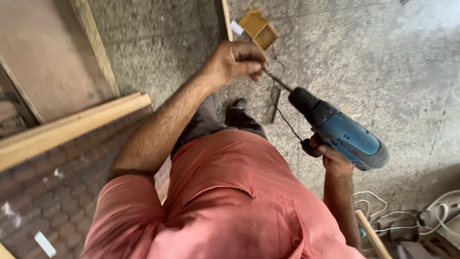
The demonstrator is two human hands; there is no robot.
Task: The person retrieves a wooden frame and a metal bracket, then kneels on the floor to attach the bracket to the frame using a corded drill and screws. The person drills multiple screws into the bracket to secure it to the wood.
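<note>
Head view: two hands work on a blue drill above a grey floor.
Left hand (237,60) pinches the thin bit (277,80). Blue drill (338,127) slants, nose pointing up-left. Right hand (330,156) wraps its handle. Small open wooden box (258,28) on floor (383,62); cannot tell what's inside.

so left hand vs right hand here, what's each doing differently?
The left hand is raised, fingers pinched around the drill bit; the right hand sits lower, wrapped around the handle of the blue drill. The left hand shows its back and knuckles; the right is mostly hidden behind the drill body. Both are bare and touch the same tool.
</note>
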